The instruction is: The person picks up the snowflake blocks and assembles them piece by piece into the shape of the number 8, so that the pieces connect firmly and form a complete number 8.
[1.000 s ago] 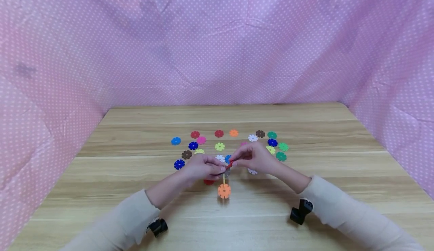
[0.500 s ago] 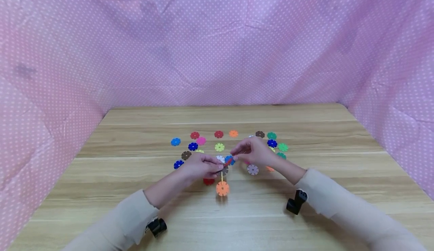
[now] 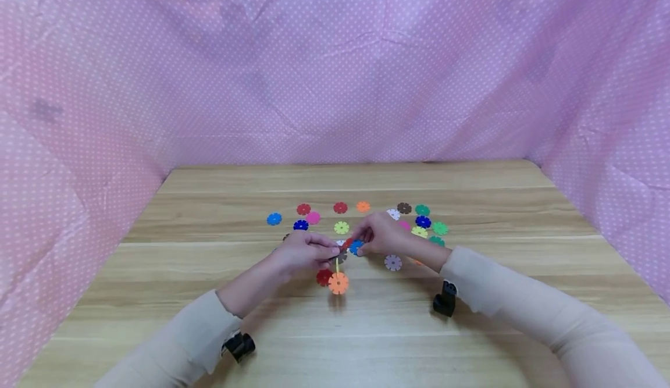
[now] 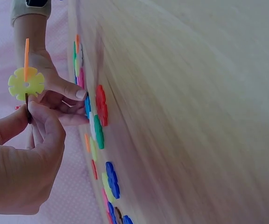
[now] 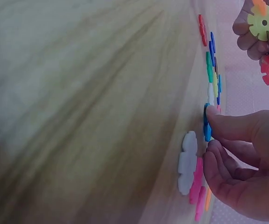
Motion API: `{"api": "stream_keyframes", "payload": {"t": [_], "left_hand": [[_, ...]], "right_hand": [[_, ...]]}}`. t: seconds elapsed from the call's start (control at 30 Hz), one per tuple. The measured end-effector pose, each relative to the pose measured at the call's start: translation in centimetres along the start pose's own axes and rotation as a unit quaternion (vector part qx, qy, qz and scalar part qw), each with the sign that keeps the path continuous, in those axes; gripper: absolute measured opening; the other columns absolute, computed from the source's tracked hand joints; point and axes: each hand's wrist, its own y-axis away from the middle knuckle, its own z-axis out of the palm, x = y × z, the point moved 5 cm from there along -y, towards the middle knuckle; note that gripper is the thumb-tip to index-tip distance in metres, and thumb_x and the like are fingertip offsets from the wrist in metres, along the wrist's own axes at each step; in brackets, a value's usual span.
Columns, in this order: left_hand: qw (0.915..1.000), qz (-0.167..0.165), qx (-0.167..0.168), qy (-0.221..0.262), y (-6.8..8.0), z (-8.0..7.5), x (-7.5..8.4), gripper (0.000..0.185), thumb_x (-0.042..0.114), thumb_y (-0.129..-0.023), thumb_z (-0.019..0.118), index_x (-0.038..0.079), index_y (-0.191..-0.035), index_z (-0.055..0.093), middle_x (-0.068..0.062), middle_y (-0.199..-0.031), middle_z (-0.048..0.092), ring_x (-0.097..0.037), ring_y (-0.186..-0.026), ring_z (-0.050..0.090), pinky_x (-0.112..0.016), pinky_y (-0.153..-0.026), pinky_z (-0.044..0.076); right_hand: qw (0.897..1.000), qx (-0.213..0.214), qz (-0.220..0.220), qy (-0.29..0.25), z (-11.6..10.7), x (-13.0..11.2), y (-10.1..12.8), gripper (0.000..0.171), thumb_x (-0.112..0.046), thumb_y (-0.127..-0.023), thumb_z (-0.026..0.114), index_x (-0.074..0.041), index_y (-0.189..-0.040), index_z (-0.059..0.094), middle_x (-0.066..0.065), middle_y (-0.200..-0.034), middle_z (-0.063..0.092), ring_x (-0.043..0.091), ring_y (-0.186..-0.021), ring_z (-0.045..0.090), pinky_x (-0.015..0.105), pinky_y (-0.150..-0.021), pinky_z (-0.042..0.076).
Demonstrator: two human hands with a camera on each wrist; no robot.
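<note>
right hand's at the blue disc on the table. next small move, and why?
Probably pinch the blue disc and lift it off the table. The right hand has thumb and fingertip on its edge while it lies flat. The left hand holds the joined discs beside it.

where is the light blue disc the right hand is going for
In the head view the light blue snowflake disc lies on the wooden table at centre, pinched by the right hand, just right of the left hand.
</note>
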Motion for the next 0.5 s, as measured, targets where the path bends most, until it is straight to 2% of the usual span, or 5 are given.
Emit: {"api": "stream_keyframes", "payload": {"t": [0.3, 0.5], "left_hand": [[1.0000, -0.004, 0.002, 0.008, -0.41, -0.36, -0.14, 0.020, 0.010, -0.090, 0.066, 0.001, -0.107, 0.070, -0.009, -0.097, 0.073, -0.011, -0.074, 0.063, -0.021, -0.072, 0.058], [0.9998, -0.004, 0.005, 0.021, -0.63, -0.26, -0.26, 0.021, 0.009, -0.090, 0.066, 0.001, -0.109, 0.069, -0.010, -0.099, 0.073, -0.011, -0.075, 0.064, -0.022, -0.074, 0.059]], "right_hand": [[1.000, 0.012, 0.012, -0.009, -0.10, 0.23, 0.28, 0.025, -0.010, -0.069, 0.085, -0.008, -0.090, 0.071, 0.003, -0.083, 0.071, 0.007, -0.073, 0.061, 0.016, -0.067, 0.054], [0.998, 0.051, 0.013, -0.036, -0.10, 0.41, 0.93, 0.025, -0.008, -0.070, 0.084, -0.010, -0.090, 0.069, 0.002, -0.084, 0.070, 0.008, -0.075, 0.063, 0.018, -0.069, 0.056]]}}
